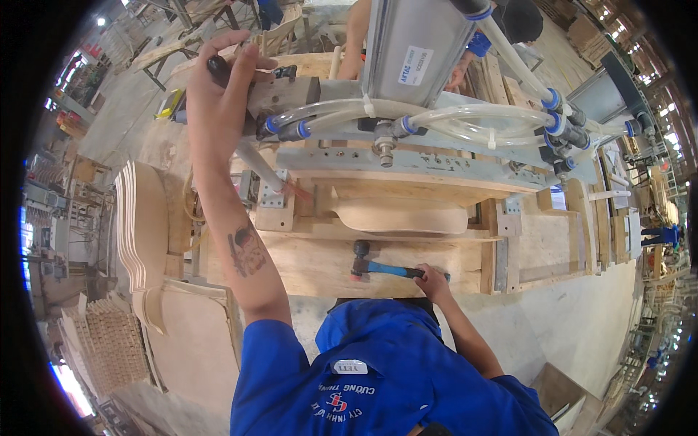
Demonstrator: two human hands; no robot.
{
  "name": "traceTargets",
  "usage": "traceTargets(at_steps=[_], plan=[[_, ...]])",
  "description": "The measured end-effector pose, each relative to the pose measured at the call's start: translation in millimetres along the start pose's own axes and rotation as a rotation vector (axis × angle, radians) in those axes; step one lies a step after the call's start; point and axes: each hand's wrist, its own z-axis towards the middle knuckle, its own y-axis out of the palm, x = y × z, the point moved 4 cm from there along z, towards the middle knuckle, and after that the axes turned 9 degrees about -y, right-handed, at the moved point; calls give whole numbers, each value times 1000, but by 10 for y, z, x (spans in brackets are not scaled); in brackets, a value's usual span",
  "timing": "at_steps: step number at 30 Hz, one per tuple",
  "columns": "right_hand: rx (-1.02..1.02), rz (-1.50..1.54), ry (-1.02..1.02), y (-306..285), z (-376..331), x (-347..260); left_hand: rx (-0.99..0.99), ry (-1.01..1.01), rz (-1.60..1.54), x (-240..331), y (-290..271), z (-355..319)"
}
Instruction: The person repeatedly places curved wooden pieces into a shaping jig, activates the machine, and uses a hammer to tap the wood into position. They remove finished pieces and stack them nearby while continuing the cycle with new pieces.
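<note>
My left hand (224, 91) is raised at the upper left, its fingers curled round a black-knobbed lever (218, 67) beside the grey press. Low in front of me, my right hand (434, 283) grips the end of a mallet (389, 269) with a black head and a blue handle. The mallet lies along the wooden bench top (320, 265), head to the left. Beyond it, a curved pale plywood piece (403, 216) sits in the wooden mould under the grey press beam (436, 161).
A large grey air cylinder (407, 51) with clear hoses (465, 116) stands over the beam. Curved plywood pieces (138, 218) are stacked at the left, near flat sheets (193, 327). Across the press, a co-worker's hand (458, 75) shows beside the cylinder.
</note>
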Motion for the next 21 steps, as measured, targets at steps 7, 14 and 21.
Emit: traceTargets(at_steps=[7,14,21], plan=[[16,24,-24,1,15,-6,5,-24,40,52,2,4],[6,68,-52,-39,54,-148,-267,35,-98,31,18,8],[-40,-52,-36,-2,56,-120,-221,151,-48,154,-64,-50]])
